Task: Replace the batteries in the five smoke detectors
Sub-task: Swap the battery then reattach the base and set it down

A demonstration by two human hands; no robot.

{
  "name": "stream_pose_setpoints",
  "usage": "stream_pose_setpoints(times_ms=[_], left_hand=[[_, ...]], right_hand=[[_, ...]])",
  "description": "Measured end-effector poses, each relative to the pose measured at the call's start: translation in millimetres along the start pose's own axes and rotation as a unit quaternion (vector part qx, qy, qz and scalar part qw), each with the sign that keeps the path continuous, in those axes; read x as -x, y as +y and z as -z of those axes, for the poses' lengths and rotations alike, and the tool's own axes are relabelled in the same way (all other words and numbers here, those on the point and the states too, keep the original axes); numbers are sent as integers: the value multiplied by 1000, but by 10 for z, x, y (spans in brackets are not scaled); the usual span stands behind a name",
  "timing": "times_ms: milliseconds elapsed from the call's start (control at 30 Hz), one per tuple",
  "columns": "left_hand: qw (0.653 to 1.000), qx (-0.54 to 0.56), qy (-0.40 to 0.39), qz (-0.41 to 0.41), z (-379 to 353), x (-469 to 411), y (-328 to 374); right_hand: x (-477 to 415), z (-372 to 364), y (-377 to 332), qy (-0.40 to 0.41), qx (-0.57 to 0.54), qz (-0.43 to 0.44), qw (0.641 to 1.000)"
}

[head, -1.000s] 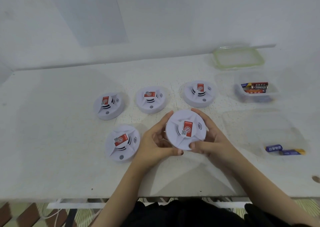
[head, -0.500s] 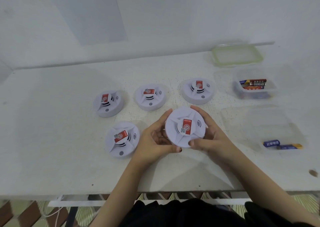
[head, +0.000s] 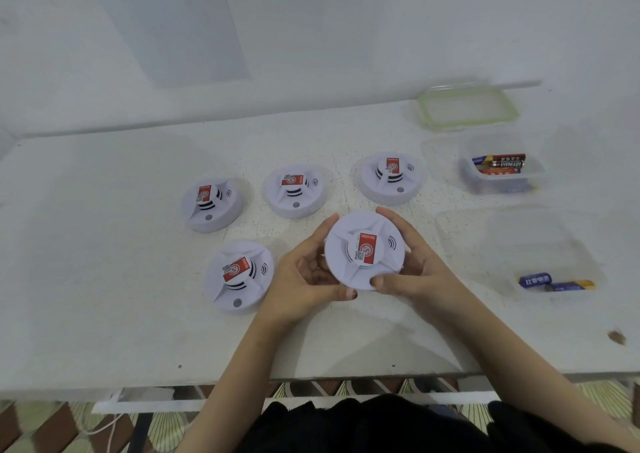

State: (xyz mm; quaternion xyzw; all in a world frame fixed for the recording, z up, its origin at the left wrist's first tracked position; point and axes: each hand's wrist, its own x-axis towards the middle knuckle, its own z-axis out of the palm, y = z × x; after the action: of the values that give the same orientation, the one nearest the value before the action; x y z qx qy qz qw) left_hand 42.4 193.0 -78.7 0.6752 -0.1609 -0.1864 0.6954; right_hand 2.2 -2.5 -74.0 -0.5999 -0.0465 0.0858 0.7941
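Note:
A white round smoke detector [head: 363, 250] with a red label sits between my hands at the middle of the white table [head: 104, 314]. My left hand [head: 306, 279] grips its left rim, thumb under the near edge. My right hand [head: 412, 269] grips its right rim, thumb on the near edge. Several more detectors lie on the table: one at the near left [head: 239, 276] and three in a row behind, the left [head: 211, 203], the middle [head: 294, 189] and the right [head: 391, 177]. A clear tub [head: 500, 172] at the right holds several batteries. Two blue batteries [head: 554, 282] lie in a clear tray [head: 512, 241].
A clear lid with a green rim [head: 467, 106] lies at the back right against the wall. A sheet of paper [head: 173, 23] hangs on the wall behind. The table's front edge runs close to my body, with a dark mark [head: 616, 336] at its right.
Both hands still hold the same detector; it has barely shifted. The camera view has drifted slightly.

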Motion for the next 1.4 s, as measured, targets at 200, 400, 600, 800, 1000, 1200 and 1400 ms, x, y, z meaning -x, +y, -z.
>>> stream_pose_setpoints(times_ms=[200, 400, 600, 800, 1000, 1200, 1400], left_hand=[[1000, -1, -5, 6, 11, 1, -5], [1000, -12, -3, 8, 11, -3, -20], [1000, -13, -6, 7, 9, -7, -18], [1000, -18, -4, 7, 13, -10, -18], [1000, -21, -6, 5, 13, 0, -23], [1000, -28, -8, 4, 20, -9, -28], [1000, -23, -7, 3, 16, -3, -25]], right_hand=[[-12, 32, 8, -1, -98, -26, 995], [-19, 47, 11, -6, -132, -30, 991], [-18, 50, 15, 1, -127, -31, 991], [-13, 47, 14, 6, -126, -30, 992], [-11, 37, 18, 10, -119, -26, 993], [-13, 32, 25, 15, -113, -23, 993], [0, 26, 17, 17, -107, -23, 994]])
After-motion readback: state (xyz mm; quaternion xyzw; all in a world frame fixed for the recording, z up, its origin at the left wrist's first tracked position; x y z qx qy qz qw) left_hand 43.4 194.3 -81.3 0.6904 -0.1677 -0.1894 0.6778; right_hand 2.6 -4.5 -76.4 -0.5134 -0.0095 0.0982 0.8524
